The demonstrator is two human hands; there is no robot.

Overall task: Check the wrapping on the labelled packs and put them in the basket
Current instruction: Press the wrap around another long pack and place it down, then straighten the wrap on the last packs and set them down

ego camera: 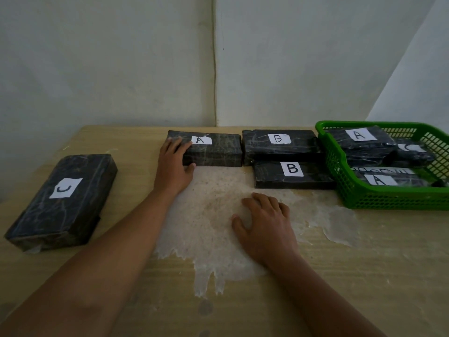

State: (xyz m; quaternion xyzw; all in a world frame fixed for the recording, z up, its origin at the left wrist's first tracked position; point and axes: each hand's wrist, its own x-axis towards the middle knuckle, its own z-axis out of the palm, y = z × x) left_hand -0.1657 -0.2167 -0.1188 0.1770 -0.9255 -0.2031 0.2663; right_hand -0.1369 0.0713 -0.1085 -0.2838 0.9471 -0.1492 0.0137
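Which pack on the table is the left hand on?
The A pack, leftmost in the back row: the left hand grips its left end. Both B packs and the C pack lie untouched.

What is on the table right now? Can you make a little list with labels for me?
packs on table: four, namely pack A, far pack B, near pack B, pack C
basket: green, at right, holding at least three packs, two labelled A
left hand: grips the left end of pack A
right hand: rests flat on the table
table top: a pale worn patch in the middle
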